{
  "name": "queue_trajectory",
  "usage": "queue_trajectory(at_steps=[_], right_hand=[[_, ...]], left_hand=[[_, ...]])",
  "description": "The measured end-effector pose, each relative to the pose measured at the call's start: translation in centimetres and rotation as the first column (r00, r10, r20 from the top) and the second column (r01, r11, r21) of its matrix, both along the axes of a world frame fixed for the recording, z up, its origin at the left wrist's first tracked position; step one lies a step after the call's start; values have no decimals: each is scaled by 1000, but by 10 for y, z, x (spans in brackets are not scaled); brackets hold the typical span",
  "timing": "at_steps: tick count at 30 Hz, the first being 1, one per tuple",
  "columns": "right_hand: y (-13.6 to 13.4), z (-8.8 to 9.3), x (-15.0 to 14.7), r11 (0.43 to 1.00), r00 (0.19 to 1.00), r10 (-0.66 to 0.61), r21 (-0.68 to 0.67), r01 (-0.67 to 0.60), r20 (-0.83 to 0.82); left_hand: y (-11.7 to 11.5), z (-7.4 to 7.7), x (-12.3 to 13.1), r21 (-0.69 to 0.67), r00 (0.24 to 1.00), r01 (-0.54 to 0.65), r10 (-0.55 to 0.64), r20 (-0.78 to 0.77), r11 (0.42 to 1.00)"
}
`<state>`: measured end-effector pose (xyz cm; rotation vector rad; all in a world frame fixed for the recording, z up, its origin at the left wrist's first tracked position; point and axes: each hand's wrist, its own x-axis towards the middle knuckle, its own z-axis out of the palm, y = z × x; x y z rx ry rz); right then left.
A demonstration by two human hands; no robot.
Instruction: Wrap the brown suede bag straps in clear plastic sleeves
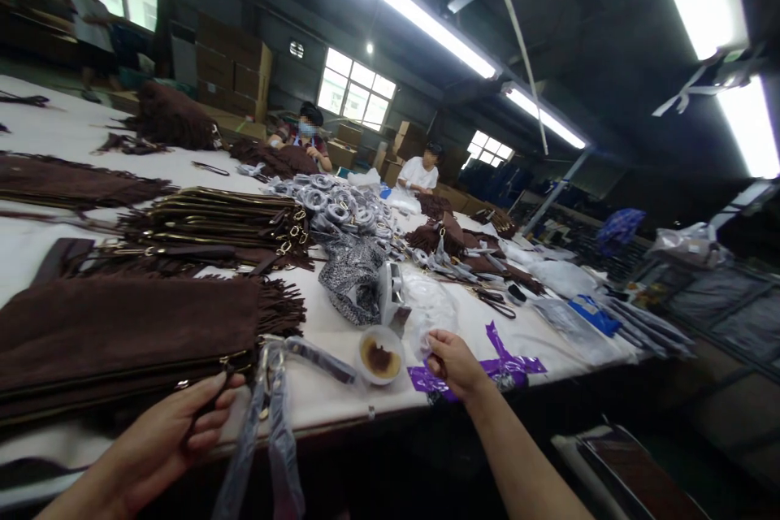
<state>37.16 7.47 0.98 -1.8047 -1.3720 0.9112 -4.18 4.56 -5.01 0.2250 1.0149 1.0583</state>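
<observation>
My left hand (198,426) is closed at the zipped edge of a brown fringed bag (140,313), pinching a small dark part at its metal fitting. Beside that hand, straps wrapped in grey plastic (280,422) hang over the table edge. My right hand (454,361) has its fingers pinched together at a piece of clear plastic (430,309); whether anything else is in them is hidden. Between my hands stands a round white tub (381,356) with yellowish-brown contents. Purple tape (512,361) lies beside and beneath my right hand.
Stacked brown bags (225,215) with gold fittings stand behind the nearest bag. A heap of plastic-wrapped rings (341,203) and a black-and-white patterned bundle (350,276) lie mid-table. Two people sit across the table; another person (91,24) stands far left. The table edge (341,421) runs close in front.
</observation>
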Motion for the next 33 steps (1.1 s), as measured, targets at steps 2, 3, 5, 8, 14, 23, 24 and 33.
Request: queue_trajectory(at_steps=[2, 3, 5, 8, 14, 23, 24, 33], right_hand=[[-20, 6, -36, 987, 898, 159, 76, -140, -411], [-28, 6, -58, 973, 807, 225, 89, -212, -545], [-39, 3, -108, 940, 664, 294, 84, -330, -687], [-46, -8, -182, 883, 567, 354, 66, -465, -744], [-43, -22, -263, 847, 715, 477, 51, -529, -511], [-41, -24, -240, 826, 816, 539, -56, -560, -209], [-35, -25, -242, 841, 830, 515, -60, -537, -215], [-18, -36, -256, 915, 882, 382, -20, -403, -277]], left_hand=[[1, -3, -1, 19, 987, 52, -54, 153, 998], [0, -4, -1, 32, 972, 76, -81, 222, 997], [-2, -4, -1, 58, 947, 97, -111, 301, 994], [-8, 0, -3, 83, 918, 167, -186, 349, 982], [-22, -5, -14, 172, 943, 167, -208, 261, 971], [-25, -12, -1, 297, 988, 117, -143, 66, 948], [-25, -12, 2, 299, 990, 116, -136, 46, 947], [-32, -8, -7, 166, 998, 28, -37, 48, 986]])
